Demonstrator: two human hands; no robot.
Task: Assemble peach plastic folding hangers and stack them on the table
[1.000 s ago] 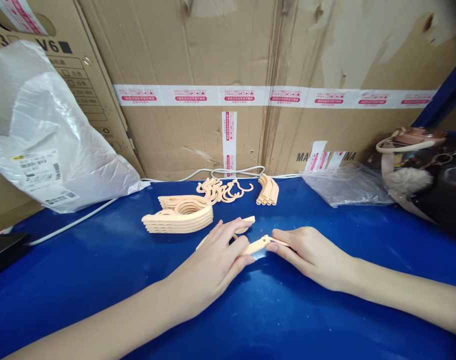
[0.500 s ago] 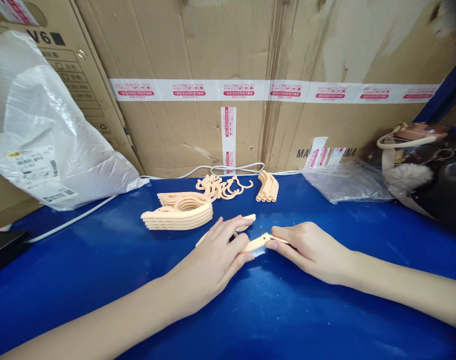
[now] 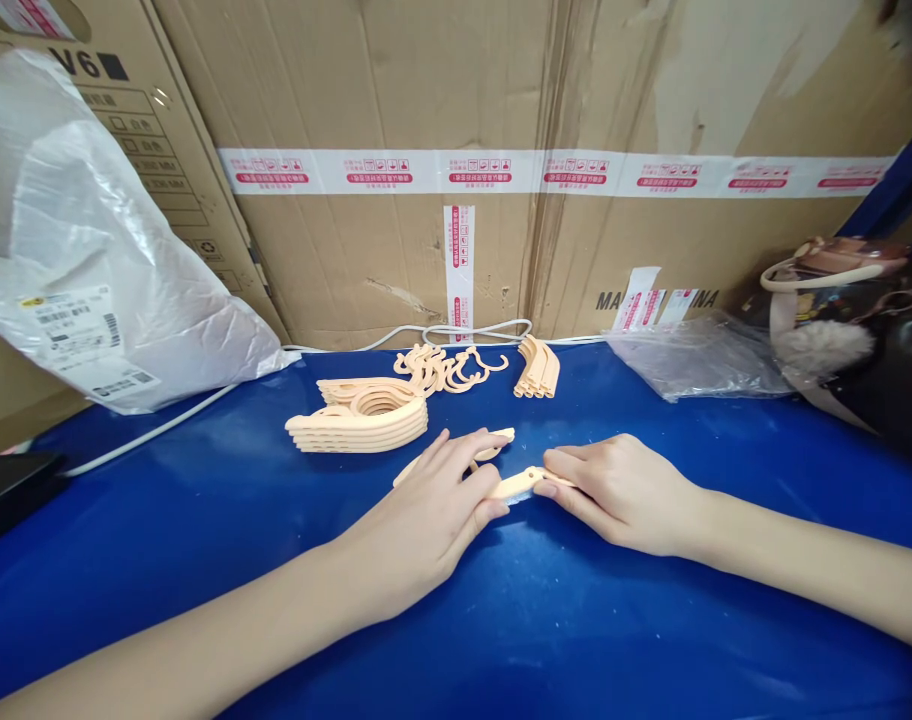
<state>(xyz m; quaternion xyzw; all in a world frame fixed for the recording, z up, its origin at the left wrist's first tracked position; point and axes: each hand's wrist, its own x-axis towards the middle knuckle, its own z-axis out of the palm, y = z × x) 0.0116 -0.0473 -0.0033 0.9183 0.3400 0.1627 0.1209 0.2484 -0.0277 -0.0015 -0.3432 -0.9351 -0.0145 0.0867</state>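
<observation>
My left hand [image 3: 433, 510] is closed over a peach plastic folding hanger part [image 3: 517, 484], pressing it down near the blue table. Parts of this piece show beyond the fingers, and the rest is hidden under the palm. My right hand [image 3: 613, 490] pinches a thin peach piece at the right end of it, at a small round joint; most of that piece is inside the fingers. Behind my left hand lies a neat stack of similar hanger parts [image 3: 358, 432]. Farther back are a heap of loose hanger hooks [image 3: 445, 370] and a small bundle of curved hanger arms [image 3: 536, 368].
A white plastic mailer bag [image 3: 118, 260] leans at the left, with a pale cable [image 3: 156, 432] running by it. Large cardboard boxes [image 3: 396, 260] wall off the back. At the right are a clear plastic bag [image 3: 700, 358] and a dark bag [image 3: 891, 350]. A dark object [image 3: 13, 492] sits at the left edge.
The view has shifted slightly. Both hands keep their hold at the joint, with hardly any visible movement of the pieces.
</observation>
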